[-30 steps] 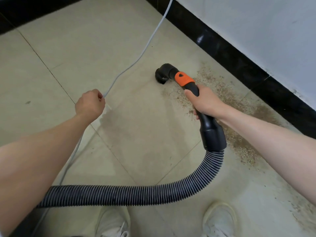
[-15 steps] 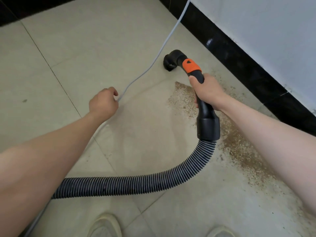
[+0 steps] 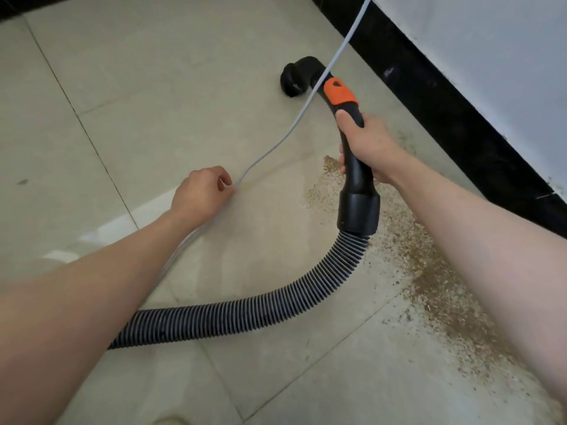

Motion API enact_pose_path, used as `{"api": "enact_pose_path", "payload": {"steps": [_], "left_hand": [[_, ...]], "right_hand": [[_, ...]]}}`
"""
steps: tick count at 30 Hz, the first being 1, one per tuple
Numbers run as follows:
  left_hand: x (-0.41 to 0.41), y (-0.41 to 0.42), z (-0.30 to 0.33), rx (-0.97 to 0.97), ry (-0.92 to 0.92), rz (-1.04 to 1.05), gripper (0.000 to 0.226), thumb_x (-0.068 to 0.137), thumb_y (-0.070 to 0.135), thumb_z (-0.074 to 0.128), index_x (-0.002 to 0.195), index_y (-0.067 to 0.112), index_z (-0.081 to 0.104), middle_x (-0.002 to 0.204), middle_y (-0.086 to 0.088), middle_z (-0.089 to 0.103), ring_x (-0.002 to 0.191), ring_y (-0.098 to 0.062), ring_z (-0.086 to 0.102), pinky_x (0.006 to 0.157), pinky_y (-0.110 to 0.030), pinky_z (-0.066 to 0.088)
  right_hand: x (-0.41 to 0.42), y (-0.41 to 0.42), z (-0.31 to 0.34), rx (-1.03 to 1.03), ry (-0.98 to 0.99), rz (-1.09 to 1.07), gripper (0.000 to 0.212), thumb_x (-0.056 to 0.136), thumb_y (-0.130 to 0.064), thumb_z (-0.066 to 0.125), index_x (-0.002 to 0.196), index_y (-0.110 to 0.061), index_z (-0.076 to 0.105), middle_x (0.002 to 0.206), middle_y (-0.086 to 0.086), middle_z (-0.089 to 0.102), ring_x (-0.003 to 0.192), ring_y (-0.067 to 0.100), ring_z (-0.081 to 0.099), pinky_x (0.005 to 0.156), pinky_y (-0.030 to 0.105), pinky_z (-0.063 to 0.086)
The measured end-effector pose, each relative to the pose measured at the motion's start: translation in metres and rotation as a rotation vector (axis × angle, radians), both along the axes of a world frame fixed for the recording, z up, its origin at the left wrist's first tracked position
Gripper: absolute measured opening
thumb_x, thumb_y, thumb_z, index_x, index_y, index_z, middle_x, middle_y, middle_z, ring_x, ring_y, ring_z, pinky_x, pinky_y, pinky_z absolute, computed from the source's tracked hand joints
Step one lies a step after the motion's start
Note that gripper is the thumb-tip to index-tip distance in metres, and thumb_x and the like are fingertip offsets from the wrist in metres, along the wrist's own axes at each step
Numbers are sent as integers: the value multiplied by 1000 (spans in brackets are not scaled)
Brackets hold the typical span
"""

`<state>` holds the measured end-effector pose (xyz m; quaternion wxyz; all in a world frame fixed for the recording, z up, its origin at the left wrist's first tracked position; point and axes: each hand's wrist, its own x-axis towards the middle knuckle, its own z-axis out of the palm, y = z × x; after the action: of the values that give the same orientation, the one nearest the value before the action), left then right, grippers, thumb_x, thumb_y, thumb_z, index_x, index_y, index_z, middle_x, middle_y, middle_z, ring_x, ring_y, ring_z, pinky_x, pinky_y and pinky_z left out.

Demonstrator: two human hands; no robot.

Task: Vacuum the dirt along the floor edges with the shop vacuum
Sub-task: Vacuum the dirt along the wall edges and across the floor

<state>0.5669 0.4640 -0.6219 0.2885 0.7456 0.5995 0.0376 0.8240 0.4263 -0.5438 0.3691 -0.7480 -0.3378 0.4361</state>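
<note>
A: What's your vacuum hose (image 3: 245, 314) like?
B: Black, ribbed, curving from near left to your right hand (image 3: 368, 148), wrapped round its orange-banded handle (image 3: 346, 118); the nozzle (image 3: 296, 79) sits far.
A: And around it?
B: Beige tile floor (image 3: 153, 87), brown dirt (image 3: 429, 271) right, black baseboard (image 3: 460, 118). Your left hand (image 3: 199, 191) pinches the grey cord (image 3: 276, 145).

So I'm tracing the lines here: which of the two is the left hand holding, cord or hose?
The thin grey cord, pinched in the left hand; the ribbed black hose lies loose.
</note>
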Motion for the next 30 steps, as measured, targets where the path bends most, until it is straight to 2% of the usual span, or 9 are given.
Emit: {"api": "enact_pose_path", "payload": {"steps": [4,8,14,17,22,25,27,28,30], "left_hand": [[6,-1,5,24,31,25,20,87,13,51,104,14,63,97,-5,65,94,-30,58,75,-32,44],[20,-9,17,37,-13,-19,22,90,13,49,109,12,60,96,-5,64,94,-30,58,76,-32,43],[59,-45,45,-162,-114,-176,26,94,18,49,117,9,58,105,-9,63,100,-27,58,82,-26,42],[87,-59,67,-336,-288,-74,30,97,24,45,120,10,58,114,-10,61,103,-27,58,90,-33,47],[138,-83,100,-622,-589,231,36,100,35,36,115,8,54,105,-6,61,81,-16,53,66,-25,44],[163,-98,107,-748,-709,303,42,97,45,42,115,8,50,96,-6,60,76,-16,55,69,-27,48],[171,-100,108,-807,-745,332,49,93,45,51,123,6,48,102,-8,59,81,-19,58,74,-31,51],[173,-100,111,-814,-743,341,41,94,41,52,116,7,49,96,-7,58,79,-19,58,71,-31,51],[175,-99,113,-857,-712,345,21,99,30,46,89,11,48,79,-4,52,68,-17,52,63,-28,46]], "right_hand": [[-5,-20,6,-26,-60,2,22,99,-32,46,88,-13,44,64,8,50,41,15,51,40,26,46],[-10,-70,12,-69,-87,14,23,99,-32,46,86,-14,43,63,8,50,35,13,51,39,26,46],[-7,-125,34,-129,-106,35,25,99,-31,47,82,-15,42,60,8,49,35,13,52,37,25,45],[-4,-135,46,-151,-90,25,26,99,-31,47,80,-14,43,60,7,48,44,21,53,48,34,51],[-4,-146,55,-156,-183,57,22,99,-30,47,87,-11,47,63,8,52,52,28,58,60,46,56],[-13,-146,50,-173,-249,111,28,99,-30,46,103,-2,48,63,8,55,39,18,58,38,28,47],[-21,-144,47,-180,-291,156,33,98,-31,45,109,0,48,69,10,58,37,14,58,34,22,41],[-24,-144,46,-179,-302,172,34,97,-30,45,111,0,48,75,11,59,42,16,61,37,26,45],[-26,-147,42,-204,-347,204,36,95,-32,46,114,-1,44,91,15,60,65,28,67,56,38,56]]}}
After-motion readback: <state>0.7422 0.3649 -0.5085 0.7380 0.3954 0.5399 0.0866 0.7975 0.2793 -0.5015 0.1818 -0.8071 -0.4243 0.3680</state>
